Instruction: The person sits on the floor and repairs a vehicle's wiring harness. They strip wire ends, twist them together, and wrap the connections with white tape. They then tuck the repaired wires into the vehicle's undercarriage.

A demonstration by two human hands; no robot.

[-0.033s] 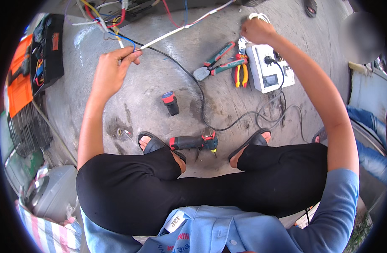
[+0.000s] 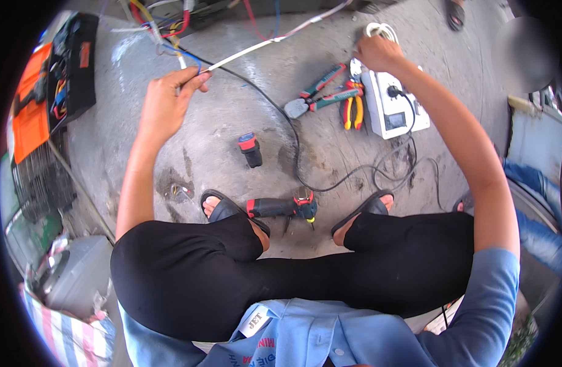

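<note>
Here we are with 2 hands busy on opposite fronts, and the white box (image 2: 374, 93) makes a good landmark for it all. Well to its left, the left hand (image 2: 167, 101) has thumb and forefinger pinched on the near end of 1 white cable (image 2: 238, 55). A thin blue wire (image 2: 186, 53) comes down to those same fingertips, so that end sits right in the pinch, while the rest slants away to a spot beyond the box and left of it.

Now the right hand (image 2: 380, 54), just past the box's far edge! Its fingers are curled by a white coil (image 2: 382, 26), whose loops show on the side away from the box. Gripping it or only touching? Cannot tell; the fingertips are hidden.

The step in hand looks like this: 1 side keeps the wire ends together, the other attends to the coil. My read is that the next move calls for a firm left pinch and a sure right-hand hold.

Just left of the box lie red-and-yellow pliers (image 2: 348, 113), then green-handled cutters (image 2: 333, 98); well apart, nearer the body, 1 drill (image 2: 275, 207).
</note>
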